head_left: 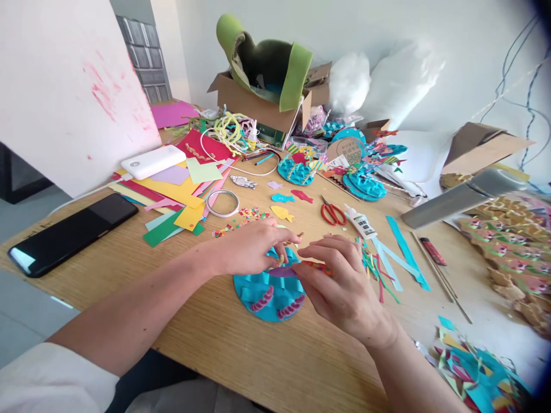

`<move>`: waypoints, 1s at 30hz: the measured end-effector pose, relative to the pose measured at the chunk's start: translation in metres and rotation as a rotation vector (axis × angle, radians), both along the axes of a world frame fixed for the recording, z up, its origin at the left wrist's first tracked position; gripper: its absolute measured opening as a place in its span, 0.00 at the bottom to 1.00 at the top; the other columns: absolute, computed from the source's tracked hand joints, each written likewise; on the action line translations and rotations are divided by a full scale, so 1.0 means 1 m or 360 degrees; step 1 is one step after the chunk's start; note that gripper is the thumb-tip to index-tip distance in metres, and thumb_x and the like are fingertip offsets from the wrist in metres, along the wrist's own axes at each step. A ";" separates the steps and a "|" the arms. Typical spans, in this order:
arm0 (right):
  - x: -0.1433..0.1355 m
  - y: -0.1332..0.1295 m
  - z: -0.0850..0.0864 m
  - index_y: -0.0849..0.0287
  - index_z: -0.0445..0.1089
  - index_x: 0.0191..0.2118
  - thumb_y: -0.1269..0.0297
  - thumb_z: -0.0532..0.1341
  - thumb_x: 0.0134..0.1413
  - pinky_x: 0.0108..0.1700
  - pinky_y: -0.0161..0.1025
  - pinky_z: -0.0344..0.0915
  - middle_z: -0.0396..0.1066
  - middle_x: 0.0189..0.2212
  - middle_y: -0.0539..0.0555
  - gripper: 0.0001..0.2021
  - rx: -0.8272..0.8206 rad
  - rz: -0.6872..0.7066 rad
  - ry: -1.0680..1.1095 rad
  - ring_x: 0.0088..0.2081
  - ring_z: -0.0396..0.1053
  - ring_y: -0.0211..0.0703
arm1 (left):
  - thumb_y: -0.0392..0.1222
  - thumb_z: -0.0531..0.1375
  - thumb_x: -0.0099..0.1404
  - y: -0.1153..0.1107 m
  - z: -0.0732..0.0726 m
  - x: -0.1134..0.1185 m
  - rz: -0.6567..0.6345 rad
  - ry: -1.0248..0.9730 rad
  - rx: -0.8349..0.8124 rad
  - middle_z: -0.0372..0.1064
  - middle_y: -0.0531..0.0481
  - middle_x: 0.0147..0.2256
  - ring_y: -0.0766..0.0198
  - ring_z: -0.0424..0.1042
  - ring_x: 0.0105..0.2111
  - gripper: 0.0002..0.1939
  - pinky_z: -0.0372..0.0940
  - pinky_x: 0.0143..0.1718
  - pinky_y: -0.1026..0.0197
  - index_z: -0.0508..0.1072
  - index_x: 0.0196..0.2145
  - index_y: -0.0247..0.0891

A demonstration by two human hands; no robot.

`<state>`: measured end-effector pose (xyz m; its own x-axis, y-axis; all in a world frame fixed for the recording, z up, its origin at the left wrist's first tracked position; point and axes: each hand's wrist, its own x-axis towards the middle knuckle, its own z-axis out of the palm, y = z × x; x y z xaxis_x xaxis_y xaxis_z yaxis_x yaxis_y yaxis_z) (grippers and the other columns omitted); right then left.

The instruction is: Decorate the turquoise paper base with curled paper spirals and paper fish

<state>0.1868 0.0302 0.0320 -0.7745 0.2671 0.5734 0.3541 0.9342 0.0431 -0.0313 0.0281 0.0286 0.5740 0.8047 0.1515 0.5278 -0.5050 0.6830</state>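
Observation:
A round blue paper piece (pixel 258 287) with raised folds and two purple twisted strips lies on the wooden table. Over its far part is my left hand (pixel 253 244), its fingers bent and closed around something small and yellowish-brown near the fingertips. My right hand (pixel 340 281) is on the right of the piece, its thumb and fingers pinching a purple paper shape (pixel 282 272). An orange patterned bit shows between the right fingers. The fingertips of both hands are close together. Beyond them lie a yellow paper fish (pixel 282 213), a blue fish (pixel 282 198) and a red fish (pixel 302 196).
Red scissors (pixel 333 212) and a glue bottle (pixel 360 222) lie behind my right hand. A phone (pixel 73 232), a power bank (pixel 154 161) and coloured paper (pixel 185 192) are at the left. A grey flask (pixel 462 198) and paper scraps (pixel 482 373) are at the right.

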 end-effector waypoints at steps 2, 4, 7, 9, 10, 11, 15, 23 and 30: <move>-0.002 0.000 0.000 0.57 0.70 0.37 0.77 0.62 0.52 0.47 0.53 0.65 0.70 0.42 0.57 0.08 -0.0058 -0.0016 -0.0009 0.47 0.64 0.51 | 0.26 0.60 0.58 0.000 0.001 0.000 0.0001 0.0009 -0.0032 0.76 0.51 0.33 0.59 0.69 0.47 0.23 0.62 0.45 0.60 0.69 0.51 0.37; -0.003 0.000 0.000 0.57 0.71 0.37 0.76 0.62 0.53 0.49 0.54 0.64 0.70 0.44 0.57 0.08 -0.0096 -0.0033 -0.0020 0.49 0.63 0.52 | 0.26 0.60 0.58 0.000 0.003 0.000 0.0020 0.0041 -0.0050 0.76 0.50 0.34 0.59 0.70 0.46 0.23 0.63 0.44 0.60 0.70 0.50 0.37; -0.004 -0.001 0.000 0.57 0.71 0.36 0.77 0.62 0.53 0.51 0.56 0.63 0.69 0.47 0.58 0.08 -0.0114 -0.0062 -0.0039 0.50 0.62 0.53 | 0.26 0.61 0.57 -0.001 0.006 0.000 0.0024 0.0085 -0.0029 0.75 0.49 0.35 0.58 0.71 0.45 0.21 0.63 0.43 0.60 0.72 0.48 0.37; -0.004 -0.002 0.001 0.57 0.71 0.36 0.77 0.61 0.53 0.52 0.57 0.62 0.69 0.47 0.58 0.08 -0.0104 -0.0079 -0.0057 0.50 0.62 0.53 | 0.25 0.60 0.56 -0.001 0.007 0.000 0.0006 0.0091 -0.0014 0.74 0.49 0.35 0.58 0.71 0.44 0.20 0.64 0.43 0.60 0.73 0.46 0.37; -0.004 -0.003 0.001 0.57 0.71 0.36 0.77 0.61 0.53 0.52 0.57 0.61 0.70 0.47 0.57 0.08 -0.0088 -0.0085 -0.0065 0.50 0.63 0.53 | 0.24 0.59 0.56 -0.001 0.008 0.000 0.0000 0.0088 -0.0014 0.74 0.49 0.35 0.59 0.72 0.43 0.20 0.64 0.43 0.61 0.73 0.45 0.36; -0.004 -0.003 0.000 0.57 0.71 0.36 0.77 0.61 0.53 0.53 0.58 0.61 0.70 0.47 0.57 0.08 -0.0063 -0.0089 -0.0075 0.50 0.63 0.53 | 0.22 0.58 0.56 -0.002 0.008 0.000 -0.0003 0.0080 -0.0017 0.74 0.49 0.36 0.60 0.72 0.42 0.20 0.64 0.42 0.61 0.73 0.45 0.36; -0.003 -0.005 -0.002 0.58 0.71 0.38 0.75 0.60 0.55 0.54 0.58 0.59 0.72 0.44 0.57 0.07 0.0082 -0.0071 -0.0096 0.49 0.63 0.52 | 0.19 0.55 0.54 -0.002 0.007 -0.001 -0.0005 0.0038 -0.0033 0.74 0.49 0.36 0.63 0.73 0.40 0.24 0.64 0.42 0.63 0.72 0.46 0.35; -0.003 -0.004 -0.006 0.57 0.71 0.38 0.73 0.61 0.56 0.56 0.57 0.59 0.72 0.45 0.56 0.05 0.0108 -0.0083 -0.0107 0.50 0.63 0.51 | 0.19 0.54 0.55 -0.001 0.007 -0.003 0.0016 0.0067 -0.0012 0.74 0.48 0.37 0.62 0.72 0.41 0.22 0.64 0.44 0.62 0.71 0.45 0.34; -0.005 -0.004 -0.002 0.58 0.70 0.36 0.75 0.60 0.55 0.56 0.59 0.58 0.71 0.47 0.57 0.06 0.0005 -0.0104 -0.0119 0.51 0.62 0.52 | 0.21 0.53 0.56 -0.002 0.009 -0.003 0.0020 0.0066 0.0043 0.74 0.48 0.36 0.61 0.71 0.43 0.21 0.64 0.44 0.61 0.73 0.43 0.35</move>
<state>0.1815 0.0263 0.0298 -0.7961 0.3169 0.5155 0.4101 0.9090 0.0744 -0.0347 0.0266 0.0374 0.5701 0.8079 0.1495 0.5619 -0.5162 0.6464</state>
